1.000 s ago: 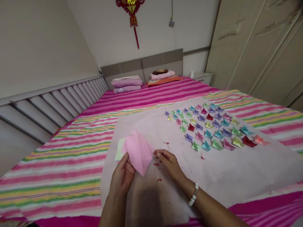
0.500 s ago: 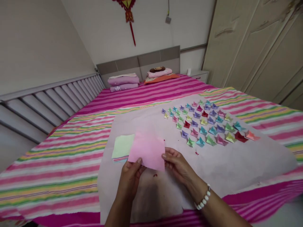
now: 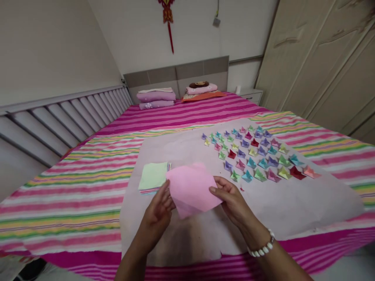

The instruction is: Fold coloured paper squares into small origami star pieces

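Note:
A square sheet of pink paper (image 3: 195,191) is held up in front of me, tilted, its lower edge above the white sheet. My right hand (image 3: 230,197) pinches its right edge, thumb on top and fingers underneath. At the left edge is my left hand (image 3: 158,212), its thumb by the upper left corner and its curled fingers partly behind the paper. Just beyond that hand lies a stack of coloured paper squares (image 3: 154,176), pale green on top. Several small folded paper boats (image 3: 259,174) in many colours stand in rows to the right.
A large white sheet (image 3: 260,210) covers part of the striped bedspread (image 3: 88,195). Folded bedding (image 3: 156,95) and a pillow pile (image 3: 202,89) rest by the headboard (image 3: 152,78). A metal railing (image 3: 76,105) runs along the left. A wardrobe (image 3: 316,58) stands at right.
The pink paper has shifted right and turned, uncovering more of the paper stack. My left thumb has moved from its lower edge up to its left corner. My right hand keeps its pinch.

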A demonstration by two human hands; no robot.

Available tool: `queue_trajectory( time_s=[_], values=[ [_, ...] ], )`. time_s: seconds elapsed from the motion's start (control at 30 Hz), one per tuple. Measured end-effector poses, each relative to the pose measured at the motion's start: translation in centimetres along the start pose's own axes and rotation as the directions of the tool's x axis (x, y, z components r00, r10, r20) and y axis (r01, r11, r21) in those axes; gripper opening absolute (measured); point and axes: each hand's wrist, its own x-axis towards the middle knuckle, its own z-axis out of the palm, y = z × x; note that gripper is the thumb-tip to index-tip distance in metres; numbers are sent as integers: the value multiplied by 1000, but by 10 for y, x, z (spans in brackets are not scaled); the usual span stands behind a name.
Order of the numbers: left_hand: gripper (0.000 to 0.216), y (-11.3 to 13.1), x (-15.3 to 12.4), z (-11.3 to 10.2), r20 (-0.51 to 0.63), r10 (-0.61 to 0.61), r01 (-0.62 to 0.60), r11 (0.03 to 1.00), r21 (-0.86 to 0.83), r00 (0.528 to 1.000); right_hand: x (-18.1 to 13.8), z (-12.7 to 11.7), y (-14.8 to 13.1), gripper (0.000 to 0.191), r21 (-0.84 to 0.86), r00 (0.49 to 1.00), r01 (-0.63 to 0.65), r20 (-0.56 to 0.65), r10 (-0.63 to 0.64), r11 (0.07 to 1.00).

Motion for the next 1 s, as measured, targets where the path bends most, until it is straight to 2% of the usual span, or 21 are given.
queue_trajectory(
  time_s=[0.07,0.13,0.17,0.27,0.33,0.47,0.53,0.63,0.73,0.8,0.9,1.0],
  values=[
    [56,-1,-1,-5,-47,-4,13,983,182,999,-4,0,-3,54,-24,1000,-7,21,7,1000],
    [44,-3,-2,-5,-94,9,18,957,289,996,-7,0,-6,67,-46,1000,-15,21,16,999],
    [41,-4,-2,-4,-105,18,15,953,302,994,-8,0,-7,65,-58,1000,-10,16,11,998],
    [39,-4,-3,2,-117,7,23,966,257,993,-10,-3,-10,33,-71,999,33,36,-30,997],
    [40,-4,-3,6,-122,-18,46,974,224,992,-10,-7,-12,23,-68,996,30,85,-24,997],
    [37,-3,-5,9,-101,-26,50,969,242,995,-10,-12,-10,33,-129,985,0,174,23,992],
    [33,-3,-6,11,-89,-10,35,959,282,996,-10,-14,-8,36,-209,979,50,203,-6,977],
    [27,-2,-7,14,-97,19,13,948,317,995,-10,-15,-5,28,-288,973,119,222,-55,950],
    [15,2,-6,18,-99,77,-39,940,339,992,-8,-15,-4,16,-302,975,145,207,-84,942],
    [10,4,-5,21,-105,93,-48,927,372,990,-7,-15,-3,16,-313,978,148,187,-91,938],
    [18,4,-5,24,-171,25,38,935,352,985,-5,-15,-1,22,-317,987,147,111,-117,937],
    [26,0,-3,30,-242,-63,108,978,180,968,-3,-12,5,27,-247,991,128,-6,-134,960]
  ],
)
